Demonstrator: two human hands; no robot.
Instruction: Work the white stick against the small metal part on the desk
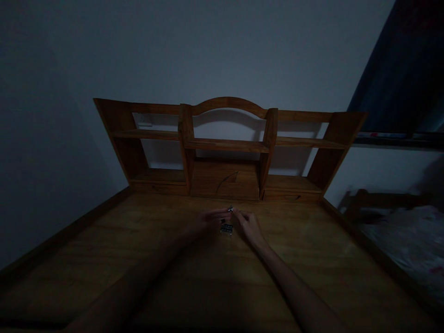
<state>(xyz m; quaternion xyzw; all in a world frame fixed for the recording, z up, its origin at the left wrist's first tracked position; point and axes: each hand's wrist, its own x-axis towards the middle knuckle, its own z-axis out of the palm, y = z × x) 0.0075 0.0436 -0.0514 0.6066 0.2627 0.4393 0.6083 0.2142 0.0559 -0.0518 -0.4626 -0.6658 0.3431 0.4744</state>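
- Wooden desk [312, 240], dim light. Both hands work over its far half, nearer the far edge than the near one and about midway between the left and right edges.
- Right hand [249, 225]: thumb and fingers together, pinched on a small shiny piece [231, 209]; the forearm runs back toward the desk's near edge.
- Left hand [211, 216]: fingers extended toward the right, tips at the same shiny piece. Cannot tell whether they clamp it or merely touch it.
- Shiny piece: between the two sets of fingertips, toward the far edge. Too small and dark to identify.
- Dark block [226, 229] with silvery parts: on the near side of the fingertips, midway between the side edges; appears to lie on the desk, apart from the right hand.
- Small dark bit [223, 221]: just beyond the block, near the left fingers; whether held or loose, cannot tell.
- Wooden shelf unit [227, 146]: stands along the far edge, against a pale wall [225, 51].
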